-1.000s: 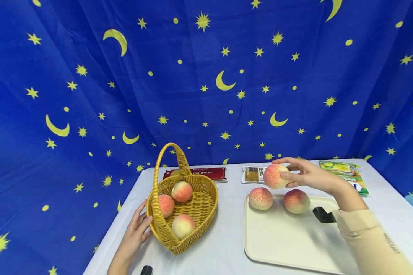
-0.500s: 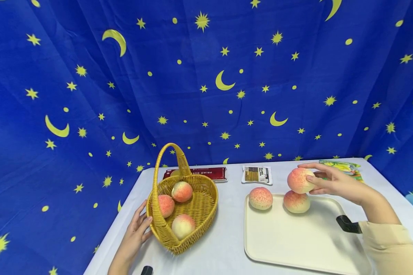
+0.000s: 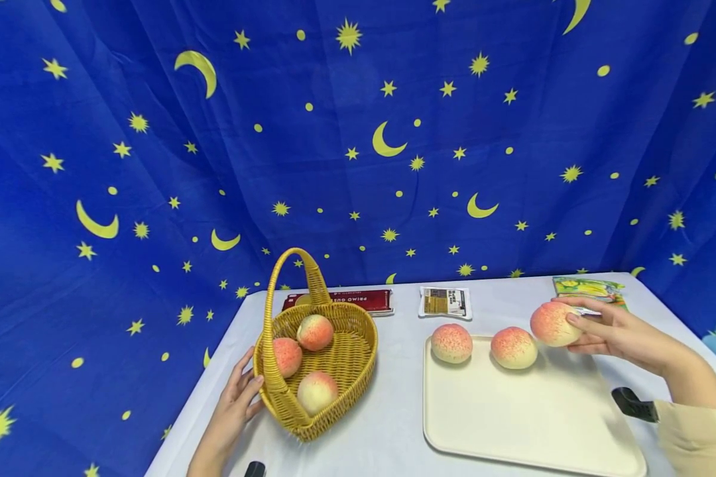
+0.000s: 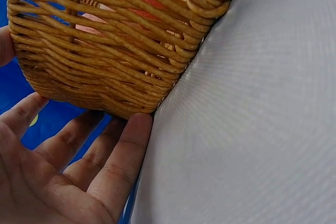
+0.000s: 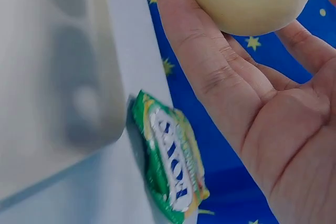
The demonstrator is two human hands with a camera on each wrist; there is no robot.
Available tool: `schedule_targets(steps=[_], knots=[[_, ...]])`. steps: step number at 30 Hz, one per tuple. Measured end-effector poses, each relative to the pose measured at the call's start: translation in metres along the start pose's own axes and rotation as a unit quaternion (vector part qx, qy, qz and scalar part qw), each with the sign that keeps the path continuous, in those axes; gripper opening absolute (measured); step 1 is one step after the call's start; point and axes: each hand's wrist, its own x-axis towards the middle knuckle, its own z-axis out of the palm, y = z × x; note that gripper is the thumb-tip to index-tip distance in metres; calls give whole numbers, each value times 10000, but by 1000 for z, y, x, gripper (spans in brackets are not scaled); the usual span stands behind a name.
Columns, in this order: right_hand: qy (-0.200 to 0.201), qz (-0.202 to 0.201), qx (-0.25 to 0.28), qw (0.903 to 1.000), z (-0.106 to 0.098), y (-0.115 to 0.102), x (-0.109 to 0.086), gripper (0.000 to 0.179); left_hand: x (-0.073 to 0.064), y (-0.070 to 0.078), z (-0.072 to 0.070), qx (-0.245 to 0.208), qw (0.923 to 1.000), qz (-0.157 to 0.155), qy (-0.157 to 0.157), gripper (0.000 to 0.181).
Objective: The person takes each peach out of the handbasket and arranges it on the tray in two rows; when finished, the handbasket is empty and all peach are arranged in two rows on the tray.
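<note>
My right hand [image 3: 629, 336] holds a red-and-cream peach [image 3: 552, 324] over the far right part of the cream tray [image 3: 519, 417], pinched between thumb and fingers. Two more peaches lie along the tray's far side, a speckled one [image 3: 451, 343] at the corner and another peach [image 3: 514, 348] to its right. On the left stands a heart-shaped wicker basket [image 3: 351, 350] with a tall handle and three peaches inside, one peach [image 3: 317, 393] nearest me. My left hand [image 3: 231, 405] touches the basket's left side; in the left wrist view its extended fingertips rest against the weave.
Behind the basket lies a dark red package [image 3: 370, 301]. A small clear-and-brown packet [image 3: 445, 303] sits beyond the tray. A green and yellow bag [image 5: 170, 158] is at the back right, partly behind my right hand in the head view. A blue starry curtain [image 3: 334, 165] backs the white table.
My right hand has carried the peach rightward, past the small packet and the second tray peach, ending slightly lower. My left hand and the basket stay in place.
</note>
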Motion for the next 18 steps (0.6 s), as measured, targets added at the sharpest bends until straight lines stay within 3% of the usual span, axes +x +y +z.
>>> schedule_targets(steps=[18], knots=[[-267,661,663,9952,-16,35,-23,44,1,2,1,46,9999,-129,37,77]])
